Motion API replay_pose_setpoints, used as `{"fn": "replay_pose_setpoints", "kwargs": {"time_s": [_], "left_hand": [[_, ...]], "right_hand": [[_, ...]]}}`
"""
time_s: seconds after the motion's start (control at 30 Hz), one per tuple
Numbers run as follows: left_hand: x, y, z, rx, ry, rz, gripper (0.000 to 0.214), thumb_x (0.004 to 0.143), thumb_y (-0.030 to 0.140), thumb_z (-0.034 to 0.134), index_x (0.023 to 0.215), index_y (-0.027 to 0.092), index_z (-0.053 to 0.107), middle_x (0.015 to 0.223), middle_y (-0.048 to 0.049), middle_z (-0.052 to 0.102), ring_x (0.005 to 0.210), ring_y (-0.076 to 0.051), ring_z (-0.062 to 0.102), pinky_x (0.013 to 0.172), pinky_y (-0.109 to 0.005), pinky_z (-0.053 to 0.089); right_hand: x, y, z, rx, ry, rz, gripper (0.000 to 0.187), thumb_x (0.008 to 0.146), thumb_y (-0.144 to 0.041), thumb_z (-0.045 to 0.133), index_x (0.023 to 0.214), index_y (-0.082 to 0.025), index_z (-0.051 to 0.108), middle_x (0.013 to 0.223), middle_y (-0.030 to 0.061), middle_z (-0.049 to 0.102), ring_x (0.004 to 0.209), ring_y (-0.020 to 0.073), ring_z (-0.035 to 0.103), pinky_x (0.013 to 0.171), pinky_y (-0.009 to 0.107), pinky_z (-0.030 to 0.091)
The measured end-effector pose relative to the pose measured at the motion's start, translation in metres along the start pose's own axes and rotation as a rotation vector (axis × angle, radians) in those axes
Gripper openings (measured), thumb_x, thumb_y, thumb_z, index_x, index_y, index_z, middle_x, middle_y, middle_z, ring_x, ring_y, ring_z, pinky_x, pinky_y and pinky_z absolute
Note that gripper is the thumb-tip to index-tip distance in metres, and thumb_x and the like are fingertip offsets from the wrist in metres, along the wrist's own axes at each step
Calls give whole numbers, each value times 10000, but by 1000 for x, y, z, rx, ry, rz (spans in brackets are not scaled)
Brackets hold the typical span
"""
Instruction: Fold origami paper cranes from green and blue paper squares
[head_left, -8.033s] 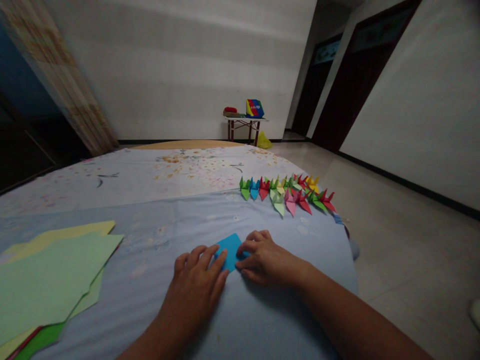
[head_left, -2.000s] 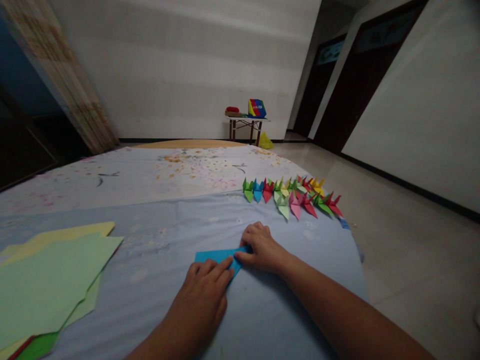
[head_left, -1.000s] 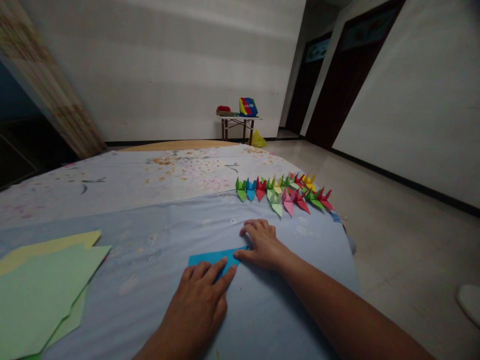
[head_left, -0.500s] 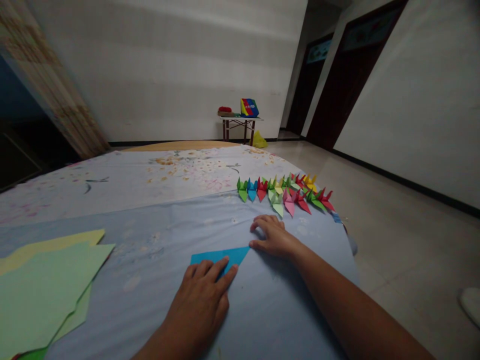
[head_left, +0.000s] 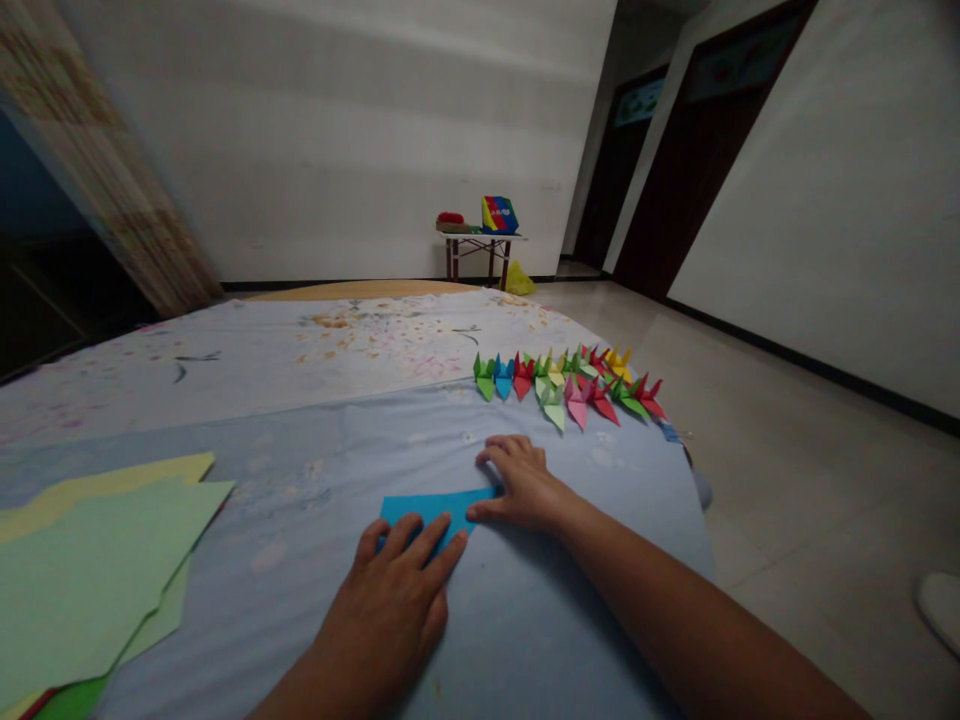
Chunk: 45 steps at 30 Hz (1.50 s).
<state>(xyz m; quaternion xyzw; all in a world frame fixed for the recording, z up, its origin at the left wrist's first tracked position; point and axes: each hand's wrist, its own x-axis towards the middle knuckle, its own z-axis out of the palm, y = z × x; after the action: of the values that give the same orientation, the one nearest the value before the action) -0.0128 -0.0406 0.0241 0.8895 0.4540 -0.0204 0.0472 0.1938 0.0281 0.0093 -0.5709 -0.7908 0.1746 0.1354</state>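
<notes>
A folded sheet of blue origami paper [head_left: 435,505] lies on the light blue cloth in front of me. My left hand [head_left: 401,575] rests flat on its near part, fingers spread and holding nothing. At the paper's right end is my right hand [head_left: 517,485], its thumb touching the edge. The other fingers of that hand are curved and apart from the thumb, over the far right corner. The near edge of the paper is hidden under my left hand.
Several folded paper cranes [head_left: 577,400] in many colours stand at the table's right side. Large green and yellow paper sheets [head_left: 82,580] are stacked at the left. Beyond the flowered tablecloth [head_left: 262,340], a small table [head_left: 480,237] carries a colourful box [head_left: 499,215].
My right hand has moved left from the tip of the blue paper, onto its right end. My left hand still lies on the paper and has shifted slightly left.
</notes>
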Motion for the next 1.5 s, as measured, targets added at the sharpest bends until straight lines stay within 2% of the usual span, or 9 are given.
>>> {"fn": "replay_pose_setpoints", "kwargs": {"time_s": [0.27, 0.53, 0.77, 0.93, 1.07, 1.17, 1.23, 1.4, 1.5], "left_hand": [[-9, 9, -6, 43, -76, -35, 555, 774, 97, 410, 1293, 281, 475, 1349, -62, 485, 1232, -308, 422, 1008, -583, 237], [-11, 9, -9, 41, -130, -5, 587, 741, 82, 409, 1293, 268, 476, 1389, -75, 422, 1250, -311, 406, 1007, -600, 250], [-11, 9, 1, 22, -55, 3, 552, 788, 127, 388, 1316, 277, 443, 1393, -84, 419, 1252, -299, 406, 1001, -576, 259], [8, 14, 6, -6, 18, -65, 504, 841, 179, 378, 1332, 286, 416, 1401, -69, 417, 1248, -303, 397, 991, -563, 255], [15, 17, 6, -9, 47, -75, 493, 846, 200, 383, 1331, 287, 417, 1407, -67, 410, 1256, -302, 380, 995, -566, 230], [13, 17, 5, -10, 25, -79, 503, 845, 197, 367, 1338, 291, 404, 1410, -58, 404, 1258, -302, 376, 991, -578, 219], [12, 17, 4, -9, 11, -86, 505, 844, 197, 364, 1338, 289, 405, 1411, -54, 403, 1257, -304, 376, 988, -578, 222], [10, 14, 7, -16, 23, -74, 510, 845, 206, 370, 1345, 305, 389, 1416, -33, 397, 1267, -305, 361, 993, -574, 215], [9, 11, 11, -16, 34, -62, 517, 851, 209, 360, 1358, 311, 364, 1424, -31, 383, 1278, -305, 346, 997, -573, 207]], "right_hand": [[0, 2, -1, -7, 9, 3, 679, 572, -581, 714, 1124, -235, 525, 1301, 97, 424, 1209, 291, 306, 962, 464, 255], [4, 22, -14, -22, -20, 123, 618, 568, -531, 735, 1090, -258, 547, 1318, 79, 415, 1219, 298, 298, 945, 473, 268], [5, 27, -16, 45, -25, 71, 546, 623, -427, 723, 1115, -269, 547, 1278, 59, 449, 1201, 275, 330, 949, 448, 277], [10, 31, -15, 4, 118, 78, 476, 699, -327, 651, 1151, -243, 528, 1271, 76, 456, 1208, 256, 326, 968, 436, 254], [8, 17, -5, -15, 187, 9, 556, 730, -454, 619, 1225, -244, 477, 1348, 104, 379, 1246, 271, 275, 978, 453, 241], [8, 9, 4, -51, 112, -38, 744, 650, -585, 647, 1280, -252, 432, 1393, 113, 332, 1284, 306, 212, 997, 490, 201], [10, 11, 6, -76, 86, 11, 773, 639, -609, 644, 1286, -244, 430, 1402, 118, 325, 1290, 319, 202, 997, 502, 195], [18, 35, -4, -127, 142, 230, 677, 709, -545, 617, 1286, -241, 433, 1412, 120, 314, 1285, 324, 212, 977, 513, 214], [20, 42, -7, -122, 135, 237, 655, 712, -543, 617, 1270, -240, 454, 1393, 117, 341, 1274, 321, 234, 964, 502, 236]]}}
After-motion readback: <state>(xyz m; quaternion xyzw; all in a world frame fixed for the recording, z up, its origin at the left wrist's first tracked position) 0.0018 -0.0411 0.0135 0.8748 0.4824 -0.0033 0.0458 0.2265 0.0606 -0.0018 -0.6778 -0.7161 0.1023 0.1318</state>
